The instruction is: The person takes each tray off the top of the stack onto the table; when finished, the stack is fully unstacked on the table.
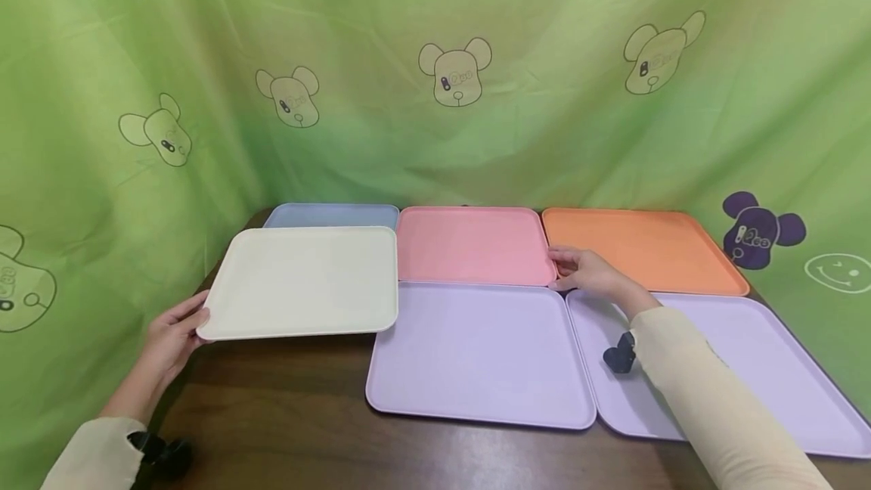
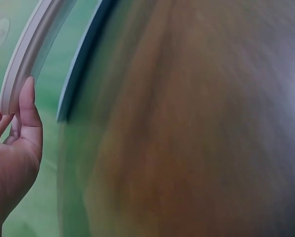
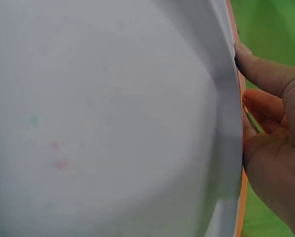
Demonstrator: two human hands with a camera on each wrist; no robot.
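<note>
My left hand (image 1: 173, 335) grips a cream-white tray (image 1: 299, 282) by its near left corner; the tray is lifted and tilted, its right edge overlapping a lavender tray. In the left wrist view, the thumb and fingers of my left hand (image 2: 19, 148) pinch the rim of the white tray (image 2: 26, 59). Behind the white tray lies a blue tray (image 1: 333, 215), partly hidden. My right hand (image 1: 592, 274) touches the near right corner of a pink tray (image 1: 469, 244) with its fingertips, beside an orange tray (image 1: 633, 248).
Two lavender trays lie in the near row, one in the middle (image 1: 476, 358) and one at right (image 1: 762, 369), partly under my right forearm. Brown table surface (image 1: 286, 414) shows at front left. A green patterned curtain (image 1: 531, 134) closes off the back and sides.
</note>
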